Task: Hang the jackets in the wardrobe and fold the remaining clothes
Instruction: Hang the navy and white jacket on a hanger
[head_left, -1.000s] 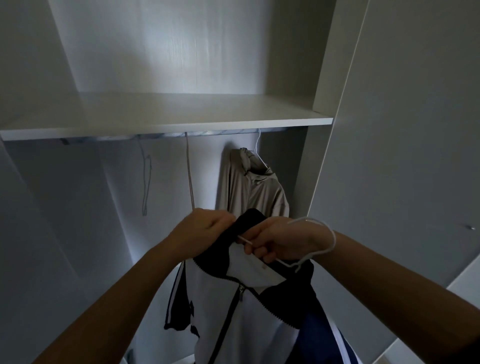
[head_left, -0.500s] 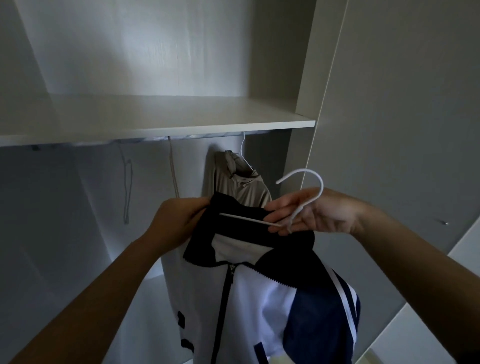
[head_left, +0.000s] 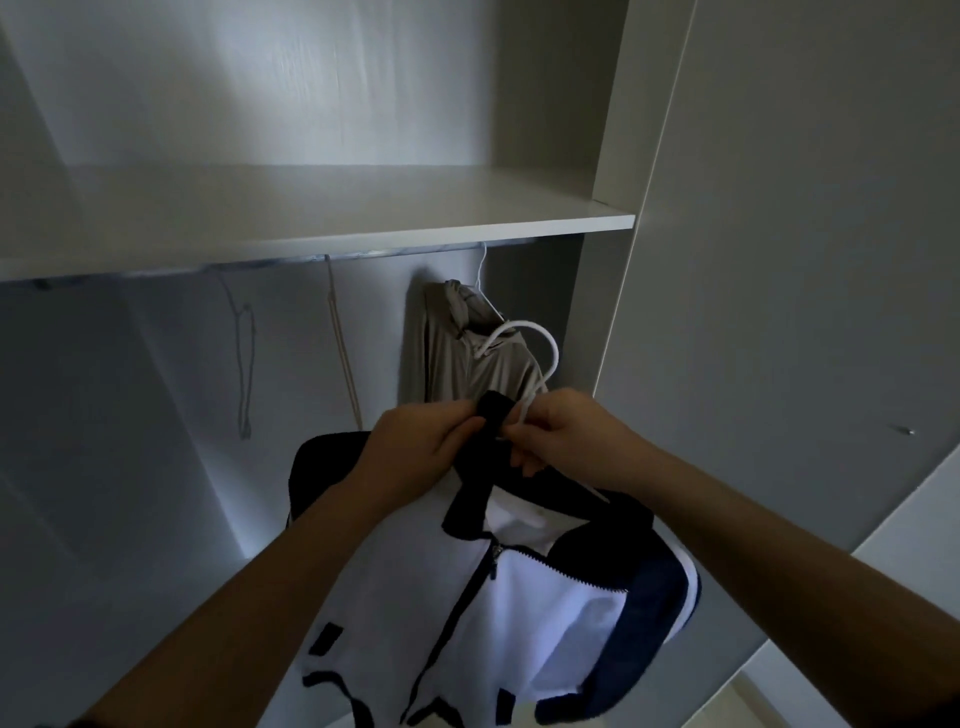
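1. Two hands hold a white-and-navy jacket (head_left: 524, 613) before the open wardrobe (head_left: 311, 234).
2. Our left hand (head_left: 421, 449) pinches its dark collar.
3. Our right hand (head_left: 569, 439) grips the white hanger (head_left: 521, 323) by its neck.
4. A beige jacket (head_left: 457, 364) hangs behind.

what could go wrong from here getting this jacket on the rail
The white-and-navy jacket is gripped at its collar by the left hand and may slip off the white hanger that the right hand pinches. The hook lines up with the beige jacket and could snag it before reaching the rail.
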